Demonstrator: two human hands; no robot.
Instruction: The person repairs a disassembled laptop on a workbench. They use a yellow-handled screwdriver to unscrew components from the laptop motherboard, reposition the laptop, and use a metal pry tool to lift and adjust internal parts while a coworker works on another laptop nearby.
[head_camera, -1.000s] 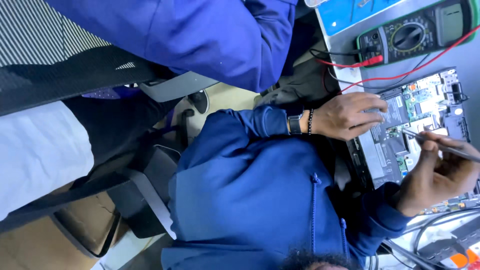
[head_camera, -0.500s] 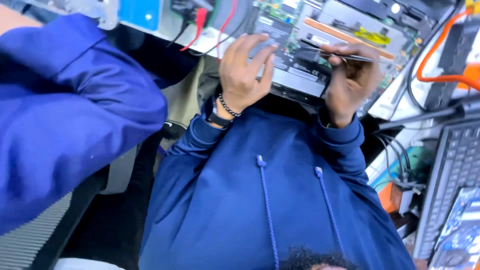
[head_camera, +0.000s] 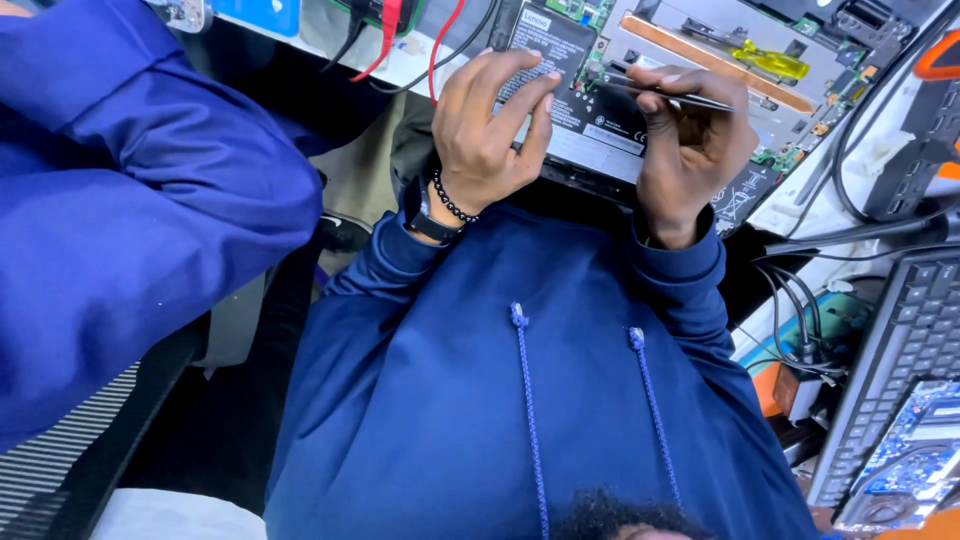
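Note:
An opened laptop (head_camera: 700, 40) lies at the top of the head view, its black battery (head_camera: 590, 100) and green boards exposed. My left hand (head_camera: 485, 130), with a watch and a bead bracelet at the wrist, rests its fingertips on the battery and holds nothing. Just to its right, my right hand (head_camera: 690, 150) pinches a thin metal tool (head_camera: 670, 95). The tool lies nearly flat over the laptop's inside, with its tip pointing left toward a green board. My blue hooded top fills the lower middle.
Another person's blue sleeve (head_camera: 130, 200) fills the left side. Red and black test leads (head_camera: 385, 35) hang at the top left. A black keyboard (head_camera: 890, 370), a tangle of cables (head_camera: 800, 340) and a loose circuit board (head_camera: 915, 450) sit at the right.
The view has swung round, so the laptop moved from the right edge to the top. Both hands stay on the laptop, and the right still grips the tool.

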